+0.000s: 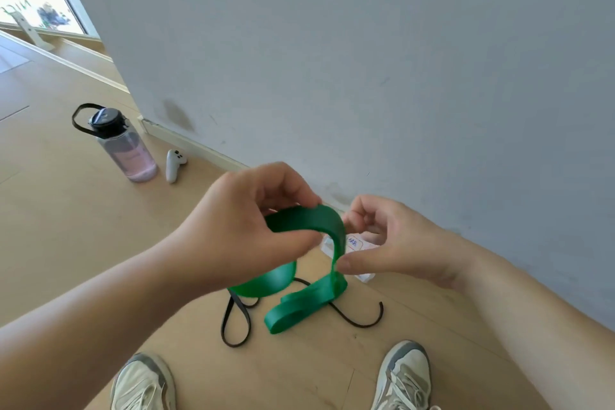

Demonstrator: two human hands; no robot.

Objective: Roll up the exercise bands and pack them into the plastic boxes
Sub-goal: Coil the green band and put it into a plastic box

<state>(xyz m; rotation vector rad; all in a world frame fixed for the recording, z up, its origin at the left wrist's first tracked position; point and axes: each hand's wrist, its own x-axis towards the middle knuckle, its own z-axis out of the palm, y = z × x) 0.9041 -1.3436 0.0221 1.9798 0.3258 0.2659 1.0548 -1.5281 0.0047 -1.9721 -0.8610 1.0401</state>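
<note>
The person's left hand point(246, 226) is pinching the top of a wide green rubber exercise band point(309, 263) while the right hand point(389, 243) is squeezing it at 3 o'clock, its tail trailing onto the wooden floor point(66, 226). A thin black band point(236, 319) is lying at 6 o'clock below, and a clear plastic box with a label point(361, 245) is peeking out behind the right hand.

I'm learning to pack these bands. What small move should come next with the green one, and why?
Probably keep winding: the left hand pinches the green band at the top, the right hand grips lower, yet its tail lies loose on the floor.
</note>
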